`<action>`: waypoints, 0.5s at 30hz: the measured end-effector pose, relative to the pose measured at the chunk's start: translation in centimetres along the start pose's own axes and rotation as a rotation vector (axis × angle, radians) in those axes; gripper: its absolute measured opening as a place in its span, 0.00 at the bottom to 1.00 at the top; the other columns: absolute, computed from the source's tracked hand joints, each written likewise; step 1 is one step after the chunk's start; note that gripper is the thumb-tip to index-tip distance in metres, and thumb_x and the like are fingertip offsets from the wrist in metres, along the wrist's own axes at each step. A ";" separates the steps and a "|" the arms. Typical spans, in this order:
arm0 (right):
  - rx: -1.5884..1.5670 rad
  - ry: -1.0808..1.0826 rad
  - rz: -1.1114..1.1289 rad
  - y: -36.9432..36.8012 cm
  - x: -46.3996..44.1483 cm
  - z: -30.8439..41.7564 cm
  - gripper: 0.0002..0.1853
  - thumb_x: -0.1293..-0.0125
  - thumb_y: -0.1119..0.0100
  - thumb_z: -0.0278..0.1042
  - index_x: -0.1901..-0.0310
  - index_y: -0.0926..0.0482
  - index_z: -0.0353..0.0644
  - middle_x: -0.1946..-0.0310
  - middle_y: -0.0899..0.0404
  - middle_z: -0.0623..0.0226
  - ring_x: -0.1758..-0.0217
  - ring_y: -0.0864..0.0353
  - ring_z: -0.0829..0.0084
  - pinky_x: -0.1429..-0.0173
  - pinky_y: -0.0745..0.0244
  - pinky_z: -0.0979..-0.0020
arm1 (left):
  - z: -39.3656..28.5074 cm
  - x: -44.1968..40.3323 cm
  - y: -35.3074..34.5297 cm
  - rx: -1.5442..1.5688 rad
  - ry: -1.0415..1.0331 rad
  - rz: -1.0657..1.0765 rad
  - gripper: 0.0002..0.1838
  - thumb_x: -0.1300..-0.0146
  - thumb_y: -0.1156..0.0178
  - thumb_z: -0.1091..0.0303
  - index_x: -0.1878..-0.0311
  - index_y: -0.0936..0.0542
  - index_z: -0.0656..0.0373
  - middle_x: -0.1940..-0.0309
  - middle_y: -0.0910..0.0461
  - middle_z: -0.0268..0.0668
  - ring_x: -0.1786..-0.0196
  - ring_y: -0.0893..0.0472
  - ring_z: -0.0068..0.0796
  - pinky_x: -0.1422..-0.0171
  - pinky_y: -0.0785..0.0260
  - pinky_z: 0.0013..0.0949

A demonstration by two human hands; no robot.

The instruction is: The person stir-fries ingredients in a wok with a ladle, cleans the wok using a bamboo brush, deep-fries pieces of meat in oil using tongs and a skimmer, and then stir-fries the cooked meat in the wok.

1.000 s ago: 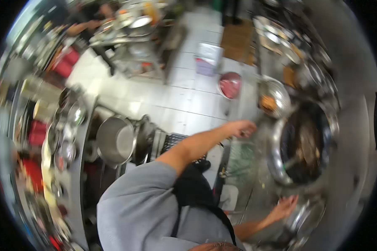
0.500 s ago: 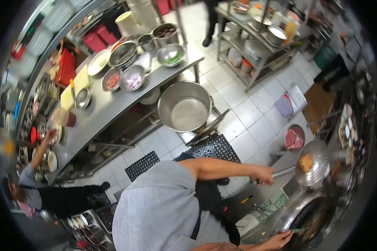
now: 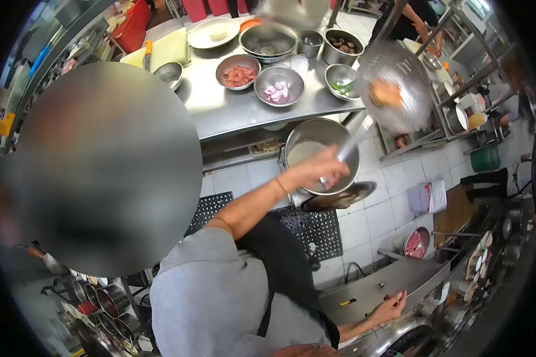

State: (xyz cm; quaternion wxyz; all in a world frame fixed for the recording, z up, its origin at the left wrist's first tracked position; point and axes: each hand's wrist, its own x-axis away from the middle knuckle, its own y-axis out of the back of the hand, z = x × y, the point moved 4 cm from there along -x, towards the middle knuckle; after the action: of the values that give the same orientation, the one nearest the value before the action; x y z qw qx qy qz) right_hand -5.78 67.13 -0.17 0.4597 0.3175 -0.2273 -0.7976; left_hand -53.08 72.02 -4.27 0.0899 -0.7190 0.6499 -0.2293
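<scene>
My left hand is wrapped round the metal handle of a large perforated strainer, blurred by motion. A piece of orange-brown food lies in the strainer's bowl. This hand is over a big empty-looking steel pot, while the strainer bowl is beyond the pot at the upper right, next to the counter corner. My right hand is low at the right, above the steel stove edge beside a wok, with its fingers apart and nothing visible in them.
Along the steel counter stand bowls of red pieces, sliced onion and green vegetable. A tilted lid leans by the pot. A pail of meat is at the right. A co-worker's arm shows at the top. A blurred round patch covers the left.
The strainer and my left hand have swung up and away from the wok towards the counter. My right hand has let go of the green-tipped utensil it held. The view has turned.
</scene>
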 end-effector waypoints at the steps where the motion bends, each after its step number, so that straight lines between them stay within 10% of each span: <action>1: -0.019 0.018 0.051 -1.3 0.2 -0.1 0.18 0.29 0.48 0.38 0.45 0.24 0.35 0.63 0.22 0.62 0.72 0.28 0.76 0.66 0.29 0.74 | -3.0 0.4 2.2 -0.055 -0.057 -0.140 0.21 0.44 0.38 0.71 0.53 0.37 0.69 0.81 0.27 0.36 0.85 0.27 0.23 0.86 0.33 0.28; 5: -0.044 0.031 0.119 -4.6 1.6 0.5 0.17 0.30 0.48 0.37 0.45 0.23 0.35 0.64 0.22 0.63 0.73 0.27 0.76 0.67 0.29 0.74 | -10.2 1.2 10.9 -0.182 -0.297 -0.624 0.16 0.44 0.45 0.74 0.54 0.33 0.72 0.84 0.28 0.36 0.85 0.28 0.24 0.86 0.33 0.30; 8: -0.040 0.034 0.216 -5.9 2.6 1.2 0.15 0.30 0.49 0.30 0.48 0.23 0.32 0.64 0.26 0.63 0.75 0.27 0.77 0.68 0.28 0.74 | -12.0 0.1 18.3 -0.345 -0.365 -0.723 0.10 0.45 0.46 0.73 0.79 0.27 0.69 0.86 0.27 0.39 0.86 0.26 0.28 0.89 0.36 0.31; 15: -0.018 -0.064 0.210 -5.6 3.3 -2.3 0.15 0.31 0.48 0.31 0.48 0.22 0.32 0.64 0.24 0.63 0.77 0.27 0.76 0.70 0.27 0.74 | -9.1 -1.4 26.9 -0.468 -0.202 -0.995 0.12 0.51 0.44 0.70 0.76 0.24 0.74 0.83 0.23 0.51 0.80 0.19 0.41 0.78 0.29 0.43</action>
State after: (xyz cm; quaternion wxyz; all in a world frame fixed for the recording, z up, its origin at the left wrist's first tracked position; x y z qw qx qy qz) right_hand -8.72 66.75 -6.43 0.5362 0.2622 -0.2668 -0.7566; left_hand -81.26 71.22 -8.04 -0.1292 -0.9583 0.2539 -0.0237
